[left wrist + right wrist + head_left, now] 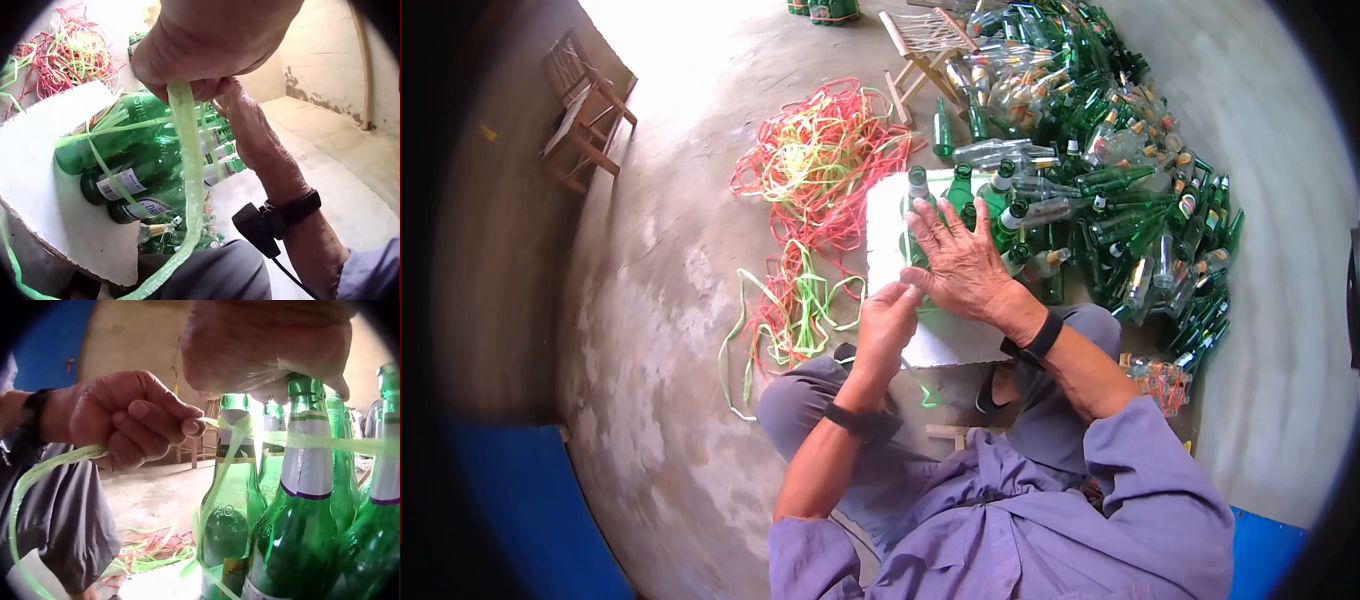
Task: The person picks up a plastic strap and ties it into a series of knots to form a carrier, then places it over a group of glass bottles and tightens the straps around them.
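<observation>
Several green glass bottles (294, 519) stand grouped on a white board (962, 345). A flat light-green plastic strap (192, 169) runs round their necks in the right wrist view, and more of it crosses the bottle bodies. Between thumb and curled fingers my left hand (887, 325) pinches this strap beside the nearest bottle neck, its loose length trailing down below. My right hand (965, 268) lies over the bottle tops with fingers spread, its thumb close to the left fingertips. Some of the bottle mouths are hidden under it.
To the left on the floor lies a tangled heap of red and green straps (830, 165). A large pile of loose bottles (1120, 190) spreads along the right wall. Behind the board stands a small woven-top stool (928, 35); a wooden chair (585, 110) is farther left.
</observation>
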The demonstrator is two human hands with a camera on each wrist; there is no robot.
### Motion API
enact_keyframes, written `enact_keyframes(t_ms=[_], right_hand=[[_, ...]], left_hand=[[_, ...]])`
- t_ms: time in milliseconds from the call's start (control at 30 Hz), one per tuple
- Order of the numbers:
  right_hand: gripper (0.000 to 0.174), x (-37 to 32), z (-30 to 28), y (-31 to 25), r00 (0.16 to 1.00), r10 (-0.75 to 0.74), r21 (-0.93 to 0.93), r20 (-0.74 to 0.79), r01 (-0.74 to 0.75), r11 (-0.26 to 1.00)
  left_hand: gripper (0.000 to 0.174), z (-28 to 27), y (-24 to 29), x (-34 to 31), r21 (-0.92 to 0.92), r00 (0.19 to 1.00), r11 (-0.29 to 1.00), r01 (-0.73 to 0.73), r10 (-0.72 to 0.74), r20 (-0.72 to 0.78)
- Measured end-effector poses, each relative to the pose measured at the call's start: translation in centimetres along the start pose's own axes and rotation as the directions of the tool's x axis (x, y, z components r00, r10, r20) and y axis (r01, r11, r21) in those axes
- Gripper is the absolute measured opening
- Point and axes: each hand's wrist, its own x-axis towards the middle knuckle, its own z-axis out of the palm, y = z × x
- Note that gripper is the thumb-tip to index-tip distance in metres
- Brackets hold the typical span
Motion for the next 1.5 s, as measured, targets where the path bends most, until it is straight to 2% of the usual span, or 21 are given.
enact_keyframes(t_ms=[100,267,333,433,467,533,667,733,800,867,933,967,1000,1033,1067,1133,1200,1267,1333,1400,1500], right_hand=[[0.069,0.1,-0.3,0.0,1.000,0.010,0.009,0.005,-0.010,1.000],[0.067,0.0,-0.3,0.1,1.000,0.007,0.026,0.020,-0.008,1.000],[0.067,-0.1,0.0,0.1,1.000,0.011,0.030,0.015,-0.012,0.999],[0.068,0.1,-0.4,0.2,1.000,0.018,0.036,0.016,-0.019,0.999],[0.068,-0.1,-0.4,0.1,0.999,0.019,0.044,0.029,-0.021,0.999],[0.068,-0.1,-0.2,0.1,1.000,0.021,0.035,0.011,-0.021,0.999],[0.067,0.0,0.0,0.2,0.999,0.037,0.060,-0.012,-0.037,0.997],[0.067,0.2,-0.2,0.1,0.999,0.040,0.070,-0.012,-0.039,0.997],[0.066,0.2,-0.3,0.0,0.999,0.042,0.044,0.004,-0.042,0.998],[0.065,0.2,0.0,0.1,0.999,0.035,0.045,-0.022,-0.034,0.998],[0.064,0.1,0.2,0.1,0.998,0.029,0.047,-0.049,-0.027,0.999],[0.064,0.1,0.3,0.2,0.998,0.022,0.045,-0.055,-0.020,0.999],[0.064,0.1,0.3,0.2,0.998,0.017,0.043,-0.062,-0.014,0.999],[0.064,0.1,0.2,0.3,0.998,0.018,0.048,-0.065,-0.015,0.999],[0.065,0.1,0.2,0.3,0.998,0.013,0.050,-0.059,-0.010,0.999],[0.067,0.1,0.3,0.3,0.999,0.005,0.058,-0.051,-0.002,0.998],[0.070,0.1,0.4,0.3,0.999,-0.001,0.059,-0.040,0.003,0.998],[0.072,0.1,0.4,0.4,1.000,-0.002,0.059,-0.031,0.004,0.998],[0.072,0.1,0.2,0.5,1.000,-0.018,0.059,-0.001,0.018,0.998],[0.072,0.1,0.1,0.5,1.000,-0.015,0.061,0.004,0.015,0.998],[0.072,0.1,0.4,0.6,1.000,-0.014,0.057,-0.006,0.015,0.998]], left_hand=[[0.017,-0.3,-0.7,-0.2,0.168,0.999,0.985,-0.045,0.043,0.017],[0.020,0.3,-1.0,-1.4,0.258,0.991,0.957,-0.134,0.128,0.040],[0.019,-0.1,-1.6,-1.2,0.361,0.972,0.903,-0.232,0.228,0.053],[0.021,-0.5,-1.7,-1.2,0.462,0.975,0.864,-0.201,0.220,0.014],[0.021,-0.5,-1.9,-1.4,0.465,0.977,0.864,-0.195,0.211,0.016],[0.019,0.0,-1.3,-1.6,0.473,0.951,0.835,-0.280,0.307,0.020],[0.015,-0.1,-1.8,-1.2,0.364,0.957,0.898,-0.247,0.285,-0.055],[0.009,0.4,-0.9,-1.1,0.447,0.803,0.729,-0.519,0.594,-0.037],[0.009,-0.4,-0.4,-0.6,0.434,0.837,0.755,-0.493,0.547,0.000],[0.009,-0.4,-0.1,-0.1,0.526,0.758,0.613,-0.589,0.644,0.098],[0.010,-0.1,0.2,-0.1,0.494,0.759,0.628,-0.602,0.641,0.110],[0.010,0.0,0.4,-0.2,0.295,0.835,0.791,-0.536,0.549,0.043],[0.010,0.1,0.6,-0.3,0.075,0.900,0.897,-0.435,0.436,0.004],[0.017,-0.4,0.8,0.2,0.056,0.918,0.917,-0.395,0.396,-0.017],[0.017,-0.7,1.0,0.5,0.062,0.918,0.917,-0.394,0.396,-0.017],[0.024,-1.0,1.3,1.3,-0.071,0.929,0.926,-0.371,0.371,-0.009],[0.026,-1.1,1.0,2.3,-0.026,0.919,0.919,-0.393,0.393,-0.031],[0.027,-1.1,0.7,3.0,-0.211,0.930,0.906,-0.368,0.363,-0.061],[0.028,-0.7,0.9,2.9,-0.177,0.943,0.928,-0.328,0.310,-0.119],[0.027,-1.0,0.3,3.5,-0.394,0.977,0.896,-0.204,0.162,-0.138],[0.026,-0.6,-0.7,3.7,-0.355,0.990,0.926,-0.126,0.098,-0.098]])
